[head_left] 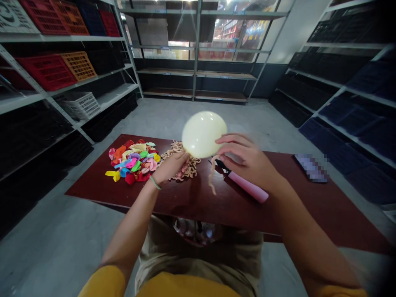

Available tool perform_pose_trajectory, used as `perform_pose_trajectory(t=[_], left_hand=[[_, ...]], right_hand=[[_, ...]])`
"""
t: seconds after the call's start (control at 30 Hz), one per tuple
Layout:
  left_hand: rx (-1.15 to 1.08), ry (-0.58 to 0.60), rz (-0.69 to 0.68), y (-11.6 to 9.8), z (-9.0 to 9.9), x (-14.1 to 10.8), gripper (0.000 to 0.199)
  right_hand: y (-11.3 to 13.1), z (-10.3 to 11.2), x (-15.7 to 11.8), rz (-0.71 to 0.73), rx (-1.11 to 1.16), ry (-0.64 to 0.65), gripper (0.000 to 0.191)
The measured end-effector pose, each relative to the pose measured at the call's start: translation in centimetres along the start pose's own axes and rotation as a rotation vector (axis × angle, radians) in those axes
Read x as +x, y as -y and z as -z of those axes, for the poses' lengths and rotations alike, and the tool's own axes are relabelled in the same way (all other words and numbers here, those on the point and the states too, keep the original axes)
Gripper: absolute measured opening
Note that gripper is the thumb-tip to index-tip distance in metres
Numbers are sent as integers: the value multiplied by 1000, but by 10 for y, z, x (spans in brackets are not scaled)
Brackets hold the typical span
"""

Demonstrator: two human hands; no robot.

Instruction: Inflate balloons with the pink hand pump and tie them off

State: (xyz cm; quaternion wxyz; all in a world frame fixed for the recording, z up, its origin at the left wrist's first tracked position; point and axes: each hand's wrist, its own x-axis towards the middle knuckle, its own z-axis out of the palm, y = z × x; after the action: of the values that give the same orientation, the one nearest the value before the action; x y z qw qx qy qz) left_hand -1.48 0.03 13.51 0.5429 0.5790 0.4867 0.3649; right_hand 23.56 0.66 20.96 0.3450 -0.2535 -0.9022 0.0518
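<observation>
Smooth, taut and pale yellow, the balloon [204, 133] sits just above and between my two sets of fingers, its stretched rubber catching small spots of light; its body is nearly round, with its neck pointing down and left into my left hand [173, 167], whose fingers are closed on it; its crown leans the other way, so the long axis, as far as so round a shape has one, slants from my left fingertips up to the right. My right hand [244, 154] is slightly blurred, the fingers curved at the balloon's right side, the index tip overlapping it, though I cannot tell whether it touches; thumb and middle finger pinch a string [212, 179], tan, soft-looking and wavy, which hangs below them. Behind and under my left fingers spreads a heap [193, 167] of the same curly tan strands; left of those fingers lie limp balloons [136, 160], wrinkled, flat and many-coloured; just below my right fingers rests a pump [248, 187], a smooth pink tube with its black end toward my thumb; under everything is the table [173, 202], dark red-brown and glossy.
</observation>
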Motion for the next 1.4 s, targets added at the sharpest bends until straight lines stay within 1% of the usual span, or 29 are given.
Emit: perform_pose_trajectory(t=[0.1,0.17,0.27,0.33,0.4,0.53,0.63,0.7,0.77,0.83,0.9,1.0,1.13,1.2,1.3,1.4], left_hand=[[197,157,-12,-12,-7,-4,36],[317,232,-40,-19,-11,-8,35],[372,315,-41,-26,-13,-16,34],[314,372,-14,-29,-11,-21,35],[226,402,2,-31,-9,-25,35],[31,375,-9,-26,-11,-28,35],[-48,291,-21,-15,-20,-27,38],[-41,217,-46,-8,-28,-25,40],[17,149,-107,-3,-35,-24,41],[111,105,-183,1,-38,-24,43],[208,98,-237,1,-39,-25,44],[348,96,-283,1,-40,-25,41],[568,33,-400,2,-40,-22,36],[657,44,-450,4,-40,-20,35],[722,93,-503,5,-38,-21,32],[671,139,-539,0,-35,-27,24]], right_hand=[[3,-5,11,90,-100,75,12],[2,-12,14,82,-144,159,14],[0,-21,14,-31,-170,270,13],[-1,-24,11,-137,-145,281,12],[-2,-25,7,-213,-83,256,13],[-3,-26,2,-281,6,233,13],[-3,-29,1,-319,-11,238,13],[-3,-30,2,-331,-44,241,12],[-4,-31,3,-335,-67,243,12],[-4,-33,4,-331,-74,245,13],[-4,-35,5,-324,-82,244,12],[-6,-41,5,-297,-99,239,11],[-9,-46,2,-266,-97,249,11],[-12,-45,2,-266,-80,266,12],[-17,-38,10,-231,-31,354,14],[-23,-28,26,-153,107,531,16]])
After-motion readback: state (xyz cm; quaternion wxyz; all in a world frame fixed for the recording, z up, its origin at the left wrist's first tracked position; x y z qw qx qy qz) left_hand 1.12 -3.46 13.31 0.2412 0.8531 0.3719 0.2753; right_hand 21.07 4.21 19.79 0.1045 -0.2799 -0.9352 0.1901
